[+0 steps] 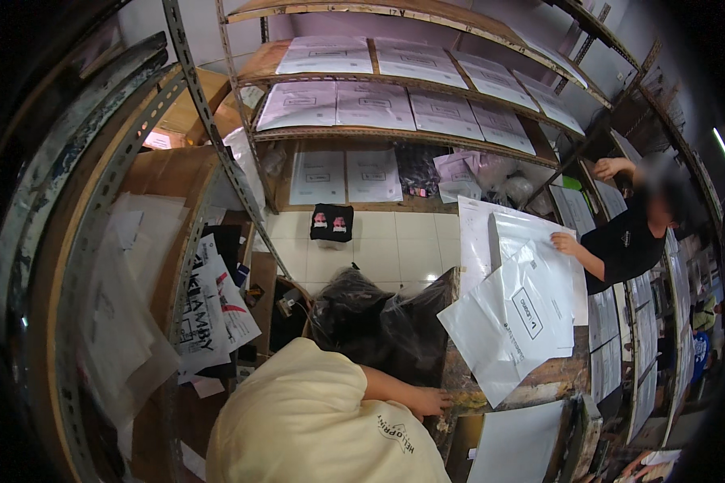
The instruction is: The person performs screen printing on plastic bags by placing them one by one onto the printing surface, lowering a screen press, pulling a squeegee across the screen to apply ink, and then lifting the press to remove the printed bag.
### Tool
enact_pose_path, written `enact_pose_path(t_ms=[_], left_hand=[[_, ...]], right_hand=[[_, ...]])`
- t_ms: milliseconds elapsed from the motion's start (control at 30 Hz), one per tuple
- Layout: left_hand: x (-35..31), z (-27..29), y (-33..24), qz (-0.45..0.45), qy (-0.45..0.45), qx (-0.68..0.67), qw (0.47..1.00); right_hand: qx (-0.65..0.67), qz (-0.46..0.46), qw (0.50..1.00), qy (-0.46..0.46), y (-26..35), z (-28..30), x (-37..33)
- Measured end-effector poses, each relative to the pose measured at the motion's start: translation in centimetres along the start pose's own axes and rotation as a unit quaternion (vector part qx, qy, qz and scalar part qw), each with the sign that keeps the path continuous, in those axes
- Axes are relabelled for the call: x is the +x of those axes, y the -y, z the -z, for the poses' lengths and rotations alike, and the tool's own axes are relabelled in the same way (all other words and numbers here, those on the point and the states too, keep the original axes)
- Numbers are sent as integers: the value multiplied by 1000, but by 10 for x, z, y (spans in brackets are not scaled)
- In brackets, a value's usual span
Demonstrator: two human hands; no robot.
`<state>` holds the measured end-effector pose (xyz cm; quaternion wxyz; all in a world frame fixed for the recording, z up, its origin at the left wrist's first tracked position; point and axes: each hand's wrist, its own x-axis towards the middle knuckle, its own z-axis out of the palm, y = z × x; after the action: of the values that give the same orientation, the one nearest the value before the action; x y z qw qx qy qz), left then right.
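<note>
My left arm, in a pale yellow sleeve, reaches rightward across the lower middle. My left hand (431, 401) rests at the near left edge of a worn wooden table (560, 378), fingers stretched out, holding nothing that I can see. On that table are several flat white plastic bags (499, 342) with dark print, overlapping at angles; they are apart from my hand. A co-worker in black (632, 241) stands on the right, one hand on the white pile (528, 233) and the other raised. My right hand does not show.
Metal-framed shelves (403, 138) across the back carry rows of white printed bags. More shelving (157, 173) rises close on the left, hung with clear plastic. A black plastic bag (350, 310) is beside the table. A folded black garment (331, 223) lies farther back.
</note>
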<state>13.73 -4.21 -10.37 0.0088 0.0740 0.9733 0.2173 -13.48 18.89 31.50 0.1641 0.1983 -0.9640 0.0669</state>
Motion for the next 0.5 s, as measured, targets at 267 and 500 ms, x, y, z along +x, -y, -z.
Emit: enact_pose_path(t_ms=[267,500], left_hand=[[-14,24,-5,44,94,9,995],[-10,43,2,41,173,-14,984]], right_hand=[[9,0,1000,7,-4,-8,-3],[27,-5,999,-29,3,-9,-6]])
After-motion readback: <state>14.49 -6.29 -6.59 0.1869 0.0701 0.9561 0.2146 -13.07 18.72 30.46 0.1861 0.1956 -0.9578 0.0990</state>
